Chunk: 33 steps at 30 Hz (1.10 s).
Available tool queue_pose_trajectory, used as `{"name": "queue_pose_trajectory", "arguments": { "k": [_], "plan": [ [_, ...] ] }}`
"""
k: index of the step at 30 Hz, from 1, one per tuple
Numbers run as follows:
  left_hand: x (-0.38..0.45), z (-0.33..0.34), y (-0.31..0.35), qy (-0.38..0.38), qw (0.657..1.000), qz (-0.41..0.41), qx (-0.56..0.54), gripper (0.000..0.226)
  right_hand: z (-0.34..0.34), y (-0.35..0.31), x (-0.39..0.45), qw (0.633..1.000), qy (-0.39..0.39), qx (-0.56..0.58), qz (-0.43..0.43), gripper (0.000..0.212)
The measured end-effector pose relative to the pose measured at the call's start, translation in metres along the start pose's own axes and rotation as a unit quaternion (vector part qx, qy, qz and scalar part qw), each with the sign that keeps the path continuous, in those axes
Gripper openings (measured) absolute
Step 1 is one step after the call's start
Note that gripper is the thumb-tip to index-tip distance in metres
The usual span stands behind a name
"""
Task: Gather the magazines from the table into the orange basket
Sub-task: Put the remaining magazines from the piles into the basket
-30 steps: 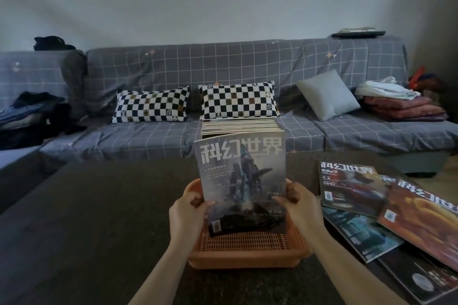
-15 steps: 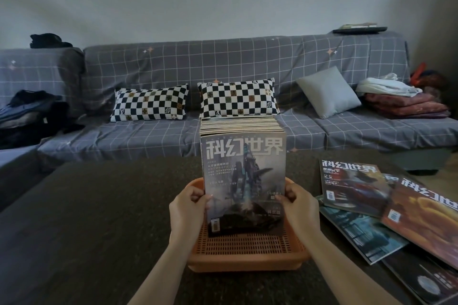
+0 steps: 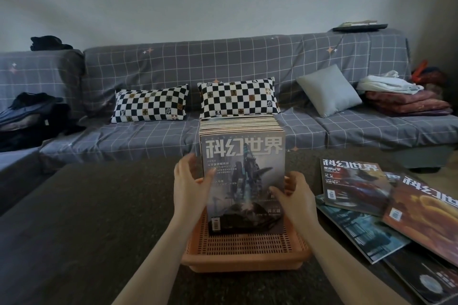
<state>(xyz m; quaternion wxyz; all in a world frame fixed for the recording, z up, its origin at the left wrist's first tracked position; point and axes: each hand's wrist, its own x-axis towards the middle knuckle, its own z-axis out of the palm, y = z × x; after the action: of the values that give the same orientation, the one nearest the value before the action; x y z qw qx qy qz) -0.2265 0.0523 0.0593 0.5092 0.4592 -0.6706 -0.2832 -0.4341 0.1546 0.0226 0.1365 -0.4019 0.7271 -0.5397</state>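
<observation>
An orange basket [image 3: 247, 249] sits on the dark table [image 3: 86, 218] in front of me. A thick row of magazines [image 3: 239, 124] stands upright in it, and the front magazine [image 3: 244, 168] shows a grey cover with a dark machine. My left hand [image 3: 189, 182] is at that cover's left edge with fingers spread and lifted, only the thumb near the cover. My right hand [image 3: 295, 197] is at the right edge, thumb on the cover and fingers curled behind it. Several loose magazines lie to the right: a red one [image 3: 352, 181], an orange one [image 3: 426, 215], a teal one [image 3: 361, 233], a black one [image 3: 426, 280].
Behind the table runs a grey checked sofa [image 3: 223, 67] with two checkerboard pillows [image 3: 238, 98], a grey cushion [image 3: 328, 90] and folded blankets [image 3: 406, 101] at its right end. Dark clothes [image 3: 27, 116] are piled at the left.
The front magazine went from leaning toward me to standing flush against the stack. My left hand has let go of its edge and risen with spread fingers. My right hand shifted slightly up.
</observation>
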Motion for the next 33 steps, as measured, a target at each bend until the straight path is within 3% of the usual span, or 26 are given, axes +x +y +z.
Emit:
{"name": "queue_pose_trajectory", "arguments": {
  "k": [5, 11, 14, 20, 28, 31, 33],
  "plan": [
    [0.047, -0.002, 0.034, -0.091, 0.99, 0.103, 0.013, 0.096, 0.007, -0.014, 0.008, 0.996, -0.048, 0.077, 0.006, 0.07],
    [0.092, -0.006, 0.041, -0.198, 0.965, 0.114, 0.127, 0.103, 0.018, -0.019, 0.006, 0.991, -0.023, 0.129, -0.009, 0.073],
    [0.098, -0.005, 0.036, -0.19, 0.953, 0.149, 0.182, 0.101, 0.022, -0.014, 0.005, 0.992, -0.004, 0.125, -0.024, 0.071],
    [0.102, -0.008, 0.037, -0.186, 0.942, 0.201, 0.193, 0.095, 0.026, -0.01, 0.007, 0.991, -0.003, 0.13, -0.031, 0.07],
    [0.09, -0.006, 0.027, -0.177, 0.964, 0.164, 0.114, 0.105, 0.02, -0.012, 0.014, 0.982, -0.032, 0.185, -0.022, 0.074],
    [0.083, -0.003, 0.015, -0.191, 0.975, 0.105, 0.033, 0.116, 0.014, -0.019, 0.031, 0.982, -0.075, 0.172, -0.011, 0.088],
    [0.086, -0.004, 0.016, -0.214, 0.974, 0.076, 0.011, 0.122, 0.013, -0.021, 0.041, 0.972, -0.116, 0.203, 0.005, 0.084]
  ]
}}
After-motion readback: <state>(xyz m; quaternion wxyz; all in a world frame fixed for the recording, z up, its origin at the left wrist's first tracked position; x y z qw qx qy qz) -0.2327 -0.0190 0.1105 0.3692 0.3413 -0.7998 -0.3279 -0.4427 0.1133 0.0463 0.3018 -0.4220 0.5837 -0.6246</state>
